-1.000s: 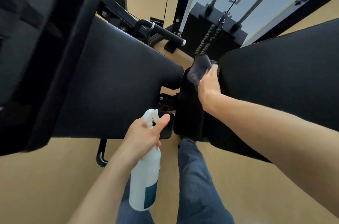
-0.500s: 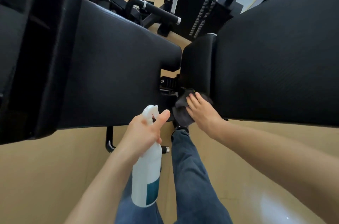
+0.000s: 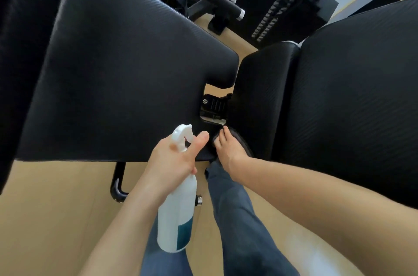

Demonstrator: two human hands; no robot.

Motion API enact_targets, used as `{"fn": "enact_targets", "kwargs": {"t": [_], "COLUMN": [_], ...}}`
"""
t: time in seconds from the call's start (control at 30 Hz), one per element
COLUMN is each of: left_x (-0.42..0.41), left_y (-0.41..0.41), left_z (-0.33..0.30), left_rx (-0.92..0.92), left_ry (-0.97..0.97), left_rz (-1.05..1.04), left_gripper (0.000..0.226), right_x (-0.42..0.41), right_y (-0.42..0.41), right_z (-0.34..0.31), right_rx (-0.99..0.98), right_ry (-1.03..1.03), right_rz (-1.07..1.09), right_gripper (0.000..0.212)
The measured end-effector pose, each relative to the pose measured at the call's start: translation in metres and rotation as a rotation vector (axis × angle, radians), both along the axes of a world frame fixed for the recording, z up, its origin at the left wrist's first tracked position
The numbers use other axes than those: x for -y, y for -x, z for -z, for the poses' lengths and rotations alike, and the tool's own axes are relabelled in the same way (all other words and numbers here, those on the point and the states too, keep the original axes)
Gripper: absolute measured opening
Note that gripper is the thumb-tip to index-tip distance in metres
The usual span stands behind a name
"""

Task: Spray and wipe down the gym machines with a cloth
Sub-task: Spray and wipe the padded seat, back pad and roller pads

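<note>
On the left is a big black pad (image 3: 117, 76) of the gym machine. Near its front edge, the left hand (image 3: 174, 160) holds a white spray bottle (image 3: 177, 214) by the neck. The fingers curl round it under the trigger, and the thumb sticks up beside the white nozzle. The bottle hangs down over the person's blue trouser legs (image 3: 242, 219). Just to the right, the right hand (image 3: 228, 151) lies flat with straight fingers on a dark cloth (image 3: 243, 140). It presses the cloth against the low end of the narrow black pad (image 3: 260, 94) in the middle. Farther right is another wide black pad (image 3: 352, 99). Far back stands a black weight stack (image 3: 282, 4).
</note>
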State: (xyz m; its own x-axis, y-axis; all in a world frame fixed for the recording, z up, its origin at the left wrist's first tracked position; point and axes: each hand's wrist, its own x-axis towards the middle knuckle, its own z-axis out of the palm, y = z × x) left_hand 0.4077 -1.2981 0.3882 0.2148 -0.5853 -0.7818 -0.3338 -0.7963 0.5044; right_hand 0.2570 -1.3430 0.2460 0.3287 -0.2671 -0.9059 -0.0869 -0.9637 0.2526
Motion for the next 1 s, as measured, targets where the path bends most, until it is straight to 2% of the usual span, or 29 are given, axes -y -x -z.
{"fn": "enact_targets", "kwargs": {"t": [0.13,0.27,0.4,0.6,0.67,0.77,0.83,0.93,1.0], "left_x": [0.015,0.037,0.06,0.08,0.083,0.089,0.095,0.101,0.106], "left_y": [0.009,0.014,0.014,0.013,0.017,0.022,0.026,0.029,0.028], "left_z": [-0.014,-0.035,-0.041,-0.015,-0.008,-0.005,-0.008,-0.015,-0.023], "left_rx": [-0.017,-0.036,-0.036,-0.04,-0.04,-0.046,-0.056,-0.073,-0.063], "left_ry": [0.009,-0.007,0.001,-0.003,-0.006,-0.021,-0.01,-0.004,0.002], "left_rz": [-0.082,-0.111,-0.163,-0.231,-0.254,-0.245,-0.213,-0.19,-0.167], "left_gripper": [0.05,0.047,0.043,0.047,0.059,0.05,0.048,0.06,0.057], "right_x": [0.014,0.033,0.076,0.156,0.181,0.216,0.232,0.246,0.257], "right_y": [0.004,0.025,0.032,0.014,0.009,0.001,0.0,0.01,0.019], "right_z": [-0.034,-0.072,-0.074,-0.013,-0.004,-0.009,-0.016,-0.036,-0.052], "right_rx": [-0.036,-0.031,-0.006,0.052,0.086,0.189,0.251,0.373,0.438], "right_ry": [-0.118,-0.251,-0.296,-0.096,-0.084,0.004,0.06,0.121,0.155], "right_rz": [0.039,0.051,0.04,0.001,0.083,0.218,0.31,0.538,0.57], "right_gripper": [0.075,0.072,0.061,0.063,0.065,0.067,0.059,0.032,0.025]}}
